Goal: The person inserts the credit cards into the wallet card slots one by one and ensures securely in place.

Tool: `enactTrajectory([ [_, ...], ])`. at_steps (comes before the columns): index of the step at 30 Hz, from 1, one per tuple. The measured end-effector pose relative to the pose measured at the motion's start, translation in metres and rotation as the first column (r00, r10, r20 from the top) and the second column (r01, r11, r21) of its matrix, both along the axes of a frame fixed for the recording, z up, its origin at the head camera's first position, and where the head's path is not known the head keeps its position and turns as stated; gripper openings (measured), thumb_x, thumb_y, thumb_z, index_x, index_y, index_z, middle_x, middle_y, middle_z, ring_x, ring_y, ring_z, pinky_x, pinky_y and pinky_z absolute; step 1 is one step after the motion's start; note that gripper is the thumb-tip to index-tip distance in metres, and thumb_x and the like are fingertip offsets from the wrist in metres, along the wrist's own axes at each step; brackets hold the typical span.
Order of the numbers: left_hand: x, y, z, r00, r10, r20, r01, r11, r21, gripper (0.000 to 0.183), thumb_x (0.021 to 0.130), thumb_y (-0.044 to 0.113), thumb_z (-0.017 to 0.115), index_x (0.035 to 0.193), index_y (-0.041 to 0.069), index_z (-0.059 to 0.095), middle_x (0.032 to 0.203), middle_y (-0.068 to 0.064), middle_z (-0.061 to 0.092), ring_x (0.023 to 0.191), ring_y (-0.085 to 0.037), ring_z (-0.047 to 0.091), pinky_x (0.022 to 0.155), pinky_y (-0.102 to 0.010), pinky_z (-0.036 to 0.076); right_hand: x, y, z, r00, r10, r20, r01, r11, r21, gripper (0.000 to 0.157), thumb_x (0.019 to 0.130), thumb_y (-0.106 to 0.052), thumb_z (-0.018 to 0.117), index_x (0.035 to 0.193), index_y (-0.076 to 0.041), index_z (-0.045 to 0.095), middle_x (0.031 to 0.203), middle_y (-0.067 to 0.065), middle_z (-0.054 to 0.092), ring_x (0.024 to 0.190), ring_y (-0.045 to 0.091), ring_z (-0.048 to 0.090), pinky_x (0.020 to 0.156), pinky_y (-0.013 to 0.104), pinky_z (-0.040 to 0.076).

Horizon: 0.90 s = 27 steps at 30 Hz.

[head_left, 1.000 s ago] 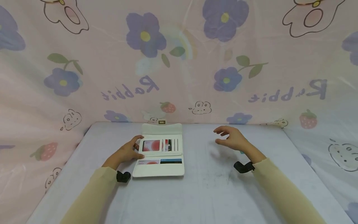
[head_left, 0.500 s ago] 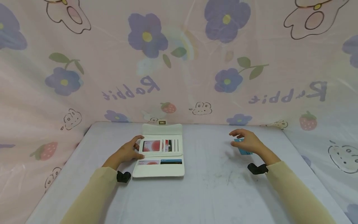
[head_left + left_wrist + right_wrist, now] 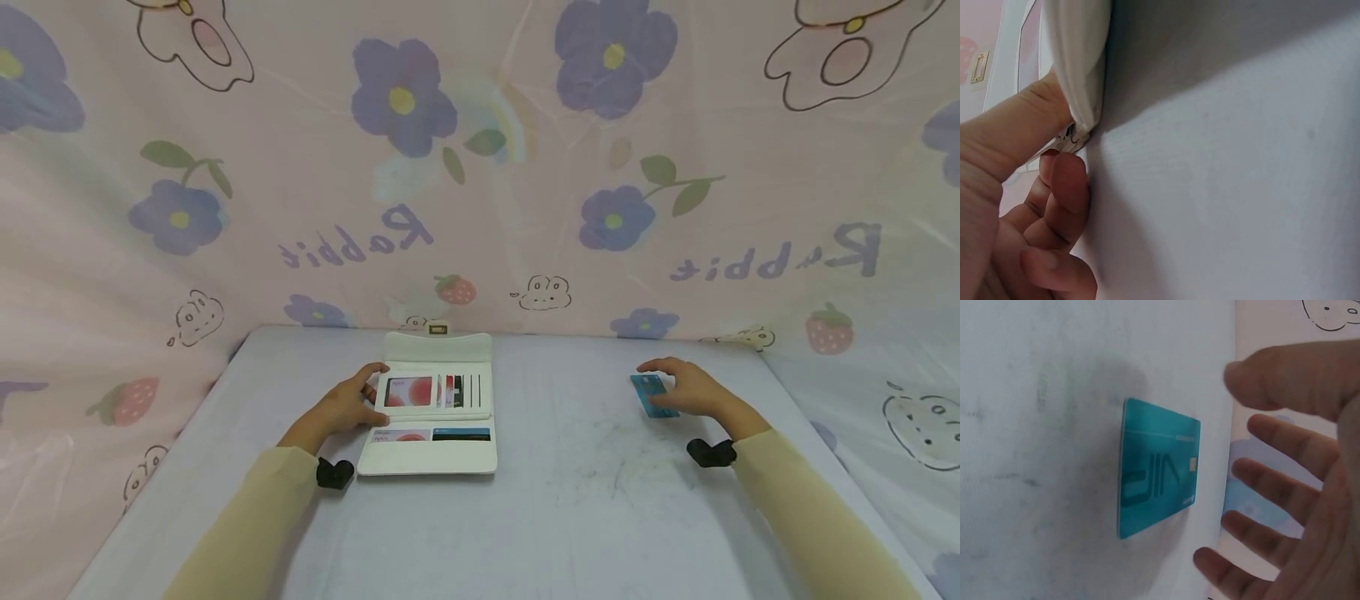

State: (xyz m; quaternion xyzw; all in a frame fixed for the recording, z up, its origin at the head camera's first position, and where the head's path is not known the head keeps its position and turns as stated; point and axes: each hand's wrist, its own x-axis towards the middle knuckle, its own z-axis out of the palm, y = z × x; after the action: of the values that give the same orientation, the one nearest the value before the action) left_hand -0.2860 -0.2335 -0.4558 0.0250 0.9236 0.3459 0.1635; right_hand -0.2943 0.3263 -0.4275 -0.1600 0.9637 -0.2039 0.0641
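Observation:
A white wallet [image 3: 427,458] lies unfolded on the table, several cards in its slots. At its left edge my left hand [image 3: 335,410] holds it, the thumb [image 3: 1032,115] over the inside near the fold and a fingertip at the upper left. Curled fingers [image 3: 1063,206] show beside the edge in the left wrist view. My right hand [image 3: 693,390] is over a teal card [image 3: 1160,469] marked VIP, with a small chip, on the right part of the table. Its fingers and thumb are spread apart beside the card, with nothing between them.
A pale cloth covers the table [image 3: 540,517], with faint grey smudges right of the wallet. Behind it hangs a curtain [image 3: 510,192] printed with flowers and rabbits. The wallet's clasp tab [image 3: 437,329] reaches the table's back edge.
My right hand has moved right and lower, over the teal card, which was mostly hidden behind it before. The left hand and the wallet have stayed in place.

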Motion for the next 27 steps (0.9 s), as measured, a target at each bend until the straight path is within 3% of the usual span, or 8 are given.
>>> enactTrajectory([
  [10, 0.001, 0.002, 0.002, 1.0, 0.014, 0.011, -0.014, 0.999, -0.029, 0.091, 0.074, 0.023, 0.084, 0.146, 0.027, 0.029, 0.108, -0.006, 0.055, 0.085, -0.02, 0.049, 0.076, -0.034, 0.038, -0.004, 0.005, -0.007, 0.999, 0.043, 0.025, -0.045, 0.998, 0.047, 0.067, 0.077, -0.018, 0.076, 0.137, -0.005, 0.05, 0.14, 0.034, 0.042, 0.124, 0.054, 0.042, 0.094, 0.067, 0.04],
  [20, 0.0, 0.002, 0.0, 1.0, 0.01, 0.002, -0.01, 1.0, -0.026, 0.089, 0.074, 0.023, 0.084, 0.145, 0.026, 0.031, 0.109, -0.007, 0.055, 0.093, -0.023, 0.05, 0.078, -0.036, 0.039, -0.007, 0.007, -0.005, 0.996, -0.025, 0.091, 0.016, 0.995, 0.103, 0.073, 0.073, -0.019, 0.077, 0.138, -0.005, 0.048, 0.141, 0.035, 0.038, 0.122, 0.056, 0.039, 0.092, 0.07, 0.038],
  [27, 0.0, 0.003, 0.0, 1.0, 0.02, 0.013, -0.02, 1.0, -0.023, 0.092, 0.073, 0.023, 0.084, 0.147, 0.026, 0.029, 0.108, -0.007, 0.055, 0.09, -0.022, 0.051, 0.077, -0.035, 0.04, -0.011, 0.007, -0.009, 0.994, -0.023, 0.104, 0.01, 0.992, 0.126, 0.074, 0.072, -0.019, 0.079, 0.138, -0.005, 0.048, 0.141, 0.035, 0.038, 0.119, 0.056, 0.041, 0.089, 0.069, 0.041],
])
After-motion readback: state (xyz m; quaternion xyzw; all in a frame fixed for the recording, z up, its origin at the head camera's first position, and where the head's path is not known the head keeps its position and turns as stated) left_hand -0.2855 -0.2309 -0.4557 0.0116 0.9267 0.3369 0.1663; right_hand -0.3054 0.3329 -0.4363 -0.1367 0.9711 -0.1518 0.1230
